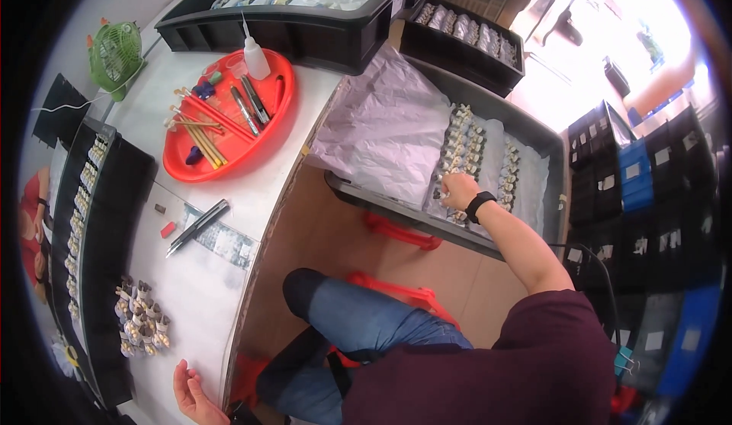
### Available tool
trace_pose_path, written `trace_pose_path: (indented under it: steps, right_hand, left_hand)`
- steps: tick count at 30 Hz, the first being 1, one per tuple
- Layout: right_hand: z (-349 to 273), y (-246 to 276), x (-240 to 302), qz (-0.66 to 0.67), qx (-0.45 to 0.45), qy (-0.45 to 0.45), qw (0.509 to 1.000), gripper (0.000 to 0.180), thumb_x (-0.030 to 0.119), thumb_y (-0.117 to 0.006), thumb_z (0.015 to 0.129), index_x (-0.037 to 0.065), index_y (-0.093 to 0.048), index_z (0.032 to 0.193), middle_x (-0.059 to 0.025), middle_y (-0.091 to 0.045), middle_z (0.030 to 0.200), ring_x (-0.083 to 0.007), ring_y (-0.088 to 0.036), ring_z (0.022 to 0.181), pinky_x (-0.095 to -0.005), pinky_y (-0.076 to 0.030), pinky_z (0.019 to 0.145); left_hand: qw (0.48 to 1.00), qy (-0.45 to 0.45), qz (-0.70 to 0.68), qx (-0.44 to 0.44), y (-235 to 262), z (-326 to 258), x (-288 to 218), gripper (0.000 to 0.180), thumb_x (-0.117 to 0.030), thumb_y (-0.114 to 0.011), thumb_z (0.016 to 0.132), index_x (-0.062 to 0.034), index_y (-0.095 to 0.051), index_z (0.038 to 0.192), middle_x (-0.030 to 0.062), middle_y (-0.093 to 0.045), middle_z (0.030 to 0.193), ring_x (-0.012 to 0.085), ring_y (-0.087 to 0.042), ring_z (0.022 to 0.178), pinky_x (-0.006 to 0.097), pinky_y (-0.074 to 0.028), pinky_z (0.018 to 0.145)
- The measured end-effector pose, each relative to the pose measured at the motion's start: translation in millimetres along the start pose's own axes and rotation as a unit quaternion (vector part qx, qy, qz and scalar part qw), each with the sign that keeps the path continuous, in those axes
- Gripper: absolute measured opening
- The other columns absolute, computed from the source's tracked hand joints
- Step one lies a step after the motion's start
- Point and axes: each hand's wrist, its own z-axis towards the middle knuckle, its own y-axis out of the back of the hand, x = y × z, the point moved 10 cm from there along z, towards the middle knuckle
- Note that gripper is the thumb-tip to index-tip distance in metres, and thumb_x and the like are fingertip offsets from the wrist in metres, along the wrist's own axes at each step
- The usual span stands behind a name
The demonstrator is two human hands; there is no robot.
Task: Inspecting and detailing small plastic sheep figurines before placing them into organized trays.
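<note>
My right hand (461,192), with a black band on its wrist, reaches into a grey crate (488,246) on the right. Its fingers are pinched at the near end of a row of small cream-and-dark figurines (463,147), apparently on one figurine that they mostly hide. White paper (381,128) covers the crate's left part. At the table's near edge, my left hand (194,396) rests with its fingers loosely curled and apart, holding nothing I can see. Beyond it stands a cluster of similar small figurines (142,320) on the white table (194,272).
A red tray (171,167) holds brushes, pens and a white squeeze bottle (255,59). Near it lie a dark pen (198,227) and a red block (168,230). Black crates (267,36) stand behind; a green fan (116,55) is at the back left. Another person's arms show far left.
</note>
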Motion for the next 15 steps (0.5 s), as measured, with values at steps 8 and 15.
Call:
trace_pose_path:
  steps: [8, 15]
  right_hand:
    - [6, 3, 5, 0.035, -0.109, 0.027, 0.993, 0.015, 0.012, -0.062, 0.061, 0.006, -0.056, 0.072, -0.0138, -0.056, 0.079, -0.0327, -0.056, 0.076, -0.0403, -0.045, 0.066]
    - [20, -27, -12, -0.035, -0.110, 0.067, 0.991, 0.014, 0.015, -0.058, 0.065, 0.003, -0.056, 0.073, -0.0156, -0.057, 0.077, -0.0327, -0.056, 0.074, -0.0407, -0.045, 0.066]
  left_hand:
    - [1.000, 0.014, 0.004, 0.005, 0, 3, 7, 0.028, -0.008, -0.048, 0.087, 0.0074, -0.049, 0.110, 0.0166, -0.056, 0.101, 0.0225, -0.056, 0.088, 0.031, -0.045, 0.080]
    - [0.999, 0.027, -0.005, -0.029, 1, 5, 4, 0.025, -0.004, -0.052, 0.082, 0.0044, -0.055, 0.105, 0.0102, -0.058, 0.102, 0.0137, -0.053, 0.088, 0.024, -0.042, 0.079]
